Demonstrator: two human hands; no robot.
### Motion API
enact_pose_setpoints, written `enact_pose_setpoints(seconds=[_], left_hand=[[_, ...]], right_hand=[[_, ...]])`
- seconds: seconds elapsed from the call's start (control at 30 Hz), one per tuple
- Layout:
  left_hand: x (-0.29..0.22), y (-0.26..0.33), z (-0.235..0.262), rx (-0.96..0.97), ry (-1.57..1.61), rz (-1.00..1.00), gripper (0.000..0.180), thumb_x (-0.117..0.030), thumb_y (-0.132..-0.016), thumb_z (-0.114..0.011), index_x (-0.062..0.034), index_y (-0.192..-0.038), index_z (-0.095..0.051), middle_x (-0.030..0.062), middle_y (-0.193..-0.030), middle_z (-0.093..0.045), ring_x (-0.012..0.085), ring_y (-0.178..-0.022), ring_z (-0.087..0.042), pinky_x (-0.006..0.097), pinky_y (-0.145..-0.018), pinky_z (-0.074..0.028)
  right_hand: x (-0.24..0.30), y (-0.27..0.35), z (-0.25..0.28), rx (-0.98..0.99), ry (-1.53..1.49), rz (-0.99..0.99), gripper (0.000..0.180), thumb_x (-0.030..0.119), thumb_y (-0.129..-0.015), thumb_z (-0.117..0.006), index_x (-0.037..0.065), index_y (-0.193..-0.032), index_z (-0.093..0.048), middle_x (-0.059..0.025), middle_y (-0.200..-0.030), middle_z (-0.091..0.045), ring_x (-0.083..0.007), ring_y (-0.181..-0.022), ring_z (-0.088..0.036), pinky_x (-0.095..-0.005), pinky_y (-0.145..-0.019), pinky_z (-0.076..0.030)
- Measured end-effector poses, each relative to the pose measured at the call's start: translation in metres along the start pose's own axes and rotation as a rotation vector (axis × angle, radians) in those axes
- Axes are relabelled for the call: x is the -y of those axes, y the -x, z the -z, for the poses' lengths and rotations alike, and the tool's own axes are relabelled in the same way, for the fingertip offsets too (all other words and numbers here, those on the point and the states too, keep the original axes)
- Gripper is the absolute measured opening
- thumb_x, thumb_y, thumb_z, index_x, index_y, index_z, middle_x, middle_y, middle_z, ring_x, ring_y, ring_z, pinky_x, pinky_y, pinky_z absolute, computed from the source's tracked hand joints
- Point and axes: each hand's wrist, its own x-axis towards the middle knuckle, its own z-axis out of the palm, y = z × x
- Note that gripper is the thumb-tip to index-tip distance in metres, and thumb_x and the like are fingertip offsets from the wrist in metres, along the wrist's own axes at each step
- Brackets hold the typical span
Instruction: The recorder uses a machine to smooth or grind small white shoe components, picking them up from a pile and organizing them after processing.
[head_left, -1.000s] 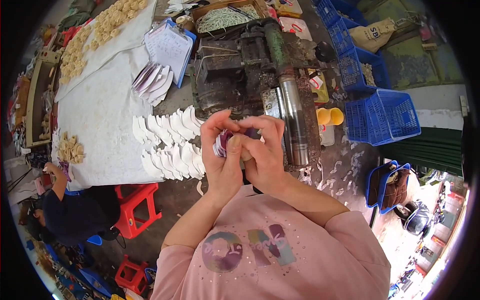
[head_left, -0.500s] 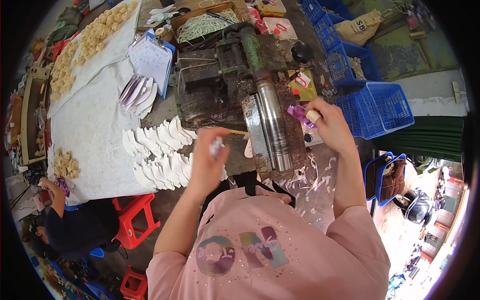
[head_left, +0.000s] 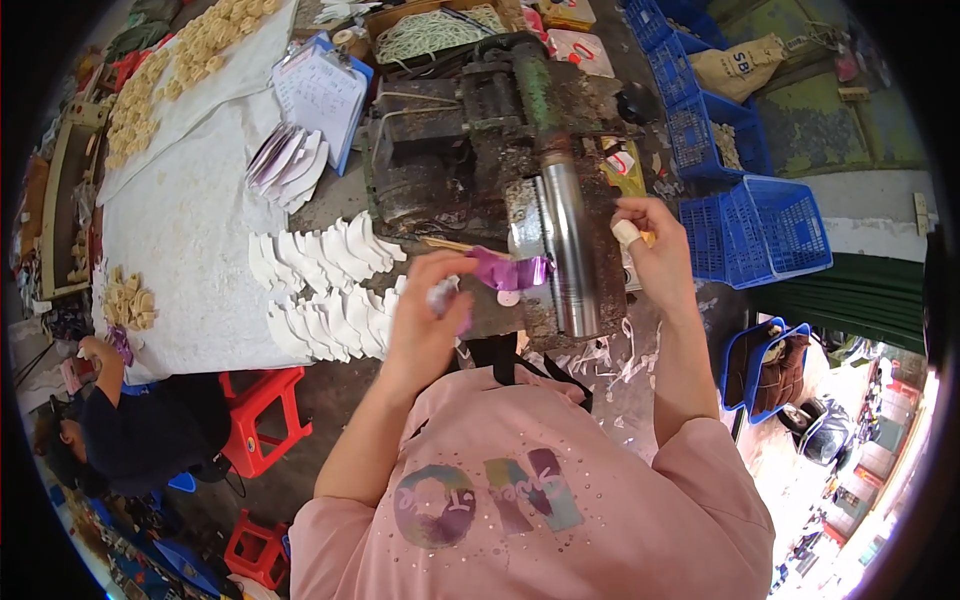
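My left hand is closed on a shiny purple strip, whose free end reaches right to the bright metal roller. White wrapping shows on a finger of this hand. Right of the roller is my right hand, its thumb wrapped in pale tape and set apart from the forefinger. No purple piece shows in it; its other fingers are partly hidden. The roller sticks out toward me from a dark, worn machine. Two rows of white curved pieces lie on the cloth-covered table, left of my left hand.
A clipboard and a stack of pale cut pieces lie beyond the rows. Blue baskets stand at right. Scraps litter the floor. At left, another person works near a red stool.
The purple strip, earlier in my right hand beyond the roller, is now in my left hand on the near-left side. My left hand has shifted slightly right; the view has shifted a little.
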Motion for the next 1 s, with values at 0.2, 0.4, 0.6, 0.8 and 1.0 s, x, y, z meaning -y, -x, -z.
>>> enact_pose_setpoints(seconds=[0.2, 0.4, 0.6, 0.8, 1.0], left_hand=[[0.02, 0.031, 0.106, -0.32, 0.216, 0.235, 0.031, 0.004, -0.082, -0.052, -0.006, -0.111, -0.06, -0.0018, -0.083, -0.057, 0.0062, -0.073, -0.054, 0.02, -0.068, -0.044], [0.073, 0.068, 0.227, -0.594, 0.011, 0.225, 0.032, 0.003, -0.081, -0.053, -0.003, -0.112, -0.06, -0.0004, -0.086, -0.058, 0.0061, -0.075, -0.054, 0.022, -0.069, -0.044], [0.149, 0.114, 0.276, -0.437, -1.04, -0.068, 0.045, 0.016, -0.066, -0.048, -0.0015, -0.107, -0.056, 0.014, -0.117, -0.053, 0.0355, -0.105, -0.051, 0.041, -0.089, -0.042], [0.184, 0.143, 0.244, -0.204, -1.06, 0.141, 0.04, 0.014, -0.066, -0.051, -0.0047, -0.101, -0.059, 0.0129, -0.115, -0.051, 0.0368, -0.097, -0.052, 0.044, -0.084, -0.044], [0.189, 0.139, 0.246, -0.001, -0.894, 0.535, 0.03, 0.009, -0.074, -0.052, -0.008, -0.096, -0.063, 0.0158, -0.111, -0.049, 0.0353, -0.097, -0.055, 0.045, -0.082, -0.046]], right_hand=[[-0.006, 0.003, -0.013, -0.037, -0.039, 0.03, 0.028, -0.002, -0.083, -0.059, 0.002, -0.11, -0.057, -0.0045, -0.091, -0.062, -0.013, -0.087, -0.059, -0.0261, -0.082, -0.046], [-0.008, 0.004, -0.011, -0.043, 0.006, 0.012, 0.026, 0.0, -0.085, -0.057, 0.0, -0.112, -0.055, -0.0048, -0.094, -0.06, -0.0119, -0.088, -0.057, -0.0244, -0.079, -0.044], [0.0, 0.009, -0.019, -0.085, 0.049, 0.034, 0.027, -0.001, -0.088, -0.053, 0.001, -0.114, -0.055, -0.0049, -0.096, -0.059, -0.0109, -0.089, -0.056, -0.0232, -0.08, -0.043], [0.001, 0.012, -0.022, -0.119, 0.098, 0.031, 0.026, 0.0, -0.089, -0.053, -0.001, -0.115, -0.054, -0.0056, -0.096, -0.059, -0.0111, -0.089, -0.056, -0.0235, -0.081, -0.043], [0.004, 0.01, -0.025, -0.139, 0.05, 0.076, 0.027, 0.004, -0.09, -0.055, 0.0, -0.116, -0.054, -0.0067, -0.101, -0.06, -0.0122, -0.093, -0.056, -0.0247, -0.084, -0.043]])
